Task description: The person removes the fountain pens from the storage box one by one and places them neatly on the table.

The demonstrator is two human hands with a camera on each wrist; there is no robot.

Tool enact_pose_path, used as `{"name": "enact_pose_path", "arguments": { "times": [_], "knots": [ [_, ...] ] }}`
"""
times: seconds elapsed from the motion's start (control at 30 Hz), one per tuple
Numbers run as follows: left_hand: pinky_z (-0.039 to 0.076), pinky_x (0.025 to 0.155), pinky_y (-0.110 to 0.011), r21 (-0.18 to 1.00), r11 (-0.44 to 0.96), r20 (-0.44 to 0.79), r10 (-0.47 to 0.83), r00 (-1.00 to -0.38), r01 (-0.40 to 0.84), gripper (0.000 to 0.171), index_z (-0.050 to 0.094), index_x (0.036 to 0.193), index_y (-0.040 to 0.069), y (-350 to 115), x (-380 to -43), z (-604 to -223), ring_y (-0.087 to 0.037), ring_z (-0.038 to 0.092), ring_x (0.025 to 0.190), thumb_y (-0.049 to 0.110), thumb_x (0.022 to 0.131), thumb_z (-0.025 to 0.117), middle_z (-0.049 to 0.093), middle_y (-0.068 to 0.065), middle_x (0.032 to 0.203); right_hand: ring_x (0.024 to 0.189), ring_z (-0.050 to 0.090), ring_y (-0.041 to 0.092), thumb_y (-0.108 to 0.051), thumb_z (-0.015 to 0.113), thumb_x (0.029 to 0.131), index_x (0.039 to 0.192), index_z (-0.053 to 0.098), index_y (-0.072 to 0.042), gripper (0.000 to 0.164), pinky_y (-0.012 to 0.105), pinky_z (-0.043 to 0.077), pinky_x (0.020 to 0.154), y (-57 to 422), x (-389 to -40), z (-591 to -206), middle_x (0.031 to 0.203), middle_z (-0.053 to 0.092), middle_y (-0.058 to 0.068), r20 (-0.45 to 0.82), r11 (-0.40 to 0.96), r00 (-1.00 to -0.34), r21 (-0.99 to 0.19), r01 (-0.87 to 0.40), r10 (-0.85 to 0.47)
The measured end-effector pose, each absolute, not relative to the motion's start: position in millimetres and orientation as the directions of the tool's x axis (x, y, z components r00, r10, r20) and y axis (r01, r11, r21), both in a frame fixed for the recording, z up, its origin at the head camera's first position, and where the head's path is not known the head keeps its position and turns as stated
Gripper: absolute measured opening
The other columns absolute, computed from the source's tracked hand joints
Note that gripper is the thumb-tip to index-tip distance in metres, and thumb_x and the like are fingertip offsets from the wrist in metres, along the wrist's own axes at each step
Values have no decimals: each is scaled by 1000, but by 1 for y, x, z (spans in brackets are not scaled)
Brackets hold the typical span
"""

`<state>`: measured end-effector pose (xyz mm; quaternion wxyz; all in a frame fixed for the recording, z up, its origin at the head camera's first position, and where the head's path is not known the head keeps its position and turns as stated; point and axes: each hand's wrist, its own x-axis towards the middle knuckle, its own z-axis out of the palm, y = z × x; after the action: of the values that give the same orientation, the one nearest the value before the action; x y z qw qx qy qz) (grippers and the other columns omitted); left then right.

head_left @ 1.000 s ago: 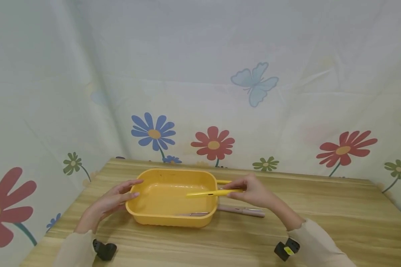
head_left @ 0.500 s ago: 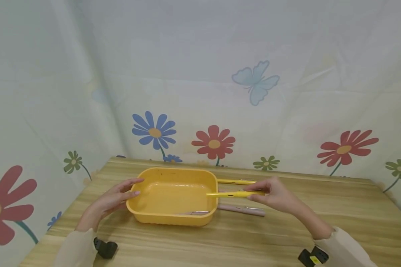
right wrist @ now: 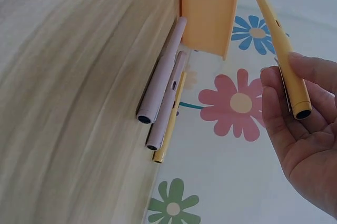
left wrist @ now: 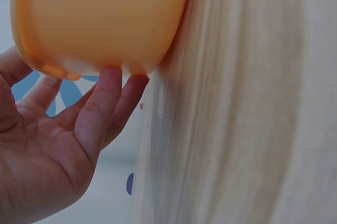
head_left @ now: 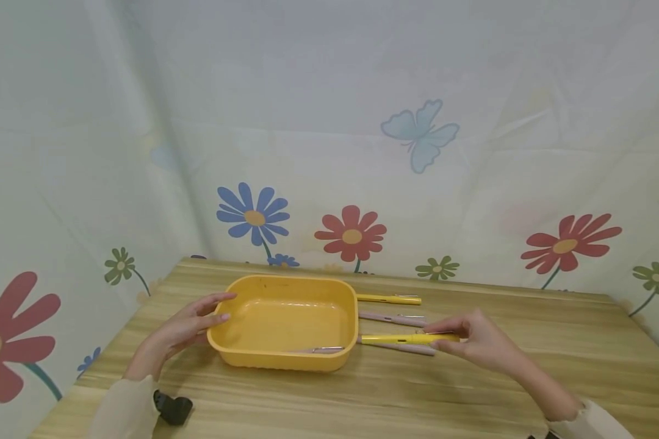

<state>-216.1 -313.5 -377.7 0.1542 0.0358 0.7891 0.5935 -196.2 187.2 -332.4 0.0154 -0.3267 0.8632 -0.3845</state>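
My left hand (head_left: 189, 320) holds the left end of the yellow plastic basin (head_left: 285, 361), thumb and a finger over its rim. In the left wrist view other fingertips touch the basin's outer wall (left wrist: 105, 18). My right hand (head_left: 480, 341) pinches a capped yellow pen (head_left: 398, 338) between thumb and fingers. This pen is level, above the table right of the basin, its clip showing in the right wrist view. Under it lies a pale mauve pen (head_left: 417, 349). Behind are another mauve pen (head_left: 392, 318) and a yellow pen (head_left: 390, 299).
Inside the basin, along its front wall, lies a pale pen with a metal clip (head_left: 326, 350). The wood-grain table (head_left: 285, 405) meets a flower-printed cloth (head_left: 472, 201) at its back and left. Black wrist cameras (head_left: 172, 408) sit at the sleeves.
My right hand has moved right and nearer, carrying the yellow pen from over the basin to over the table beside it. My left hand and the basin stay nearly still.
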Motion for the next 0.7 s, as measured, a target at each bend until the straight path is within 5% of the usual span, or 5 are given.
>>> {"name": "enact_pose_path", "arguments": {
  "times": [0.33,0.7],
  "knots": [
    [51,87,-39,949,289,-198,244,-949,-123,64,24,141,4,-314,-216,-377,-34,47,117,24,90,56,8,-28,148,71,59,-3,-13,68,80,97,68,4,25,19,52,56,190,-190,-346,91,69,17,196,452,-793,-732,-510,-577],
    [51,86,-38,952,284,-191,251,-949,-116,64,24,141,4,-315,-216,-378,-33,47,116,25,90,56,8,-27,148,79,60,-3,-9,66,80,96,68,6,21,20,53,61,190,-191,-363,92,69,17,208,422,-758,-725,-544,-619]
  ]
}}
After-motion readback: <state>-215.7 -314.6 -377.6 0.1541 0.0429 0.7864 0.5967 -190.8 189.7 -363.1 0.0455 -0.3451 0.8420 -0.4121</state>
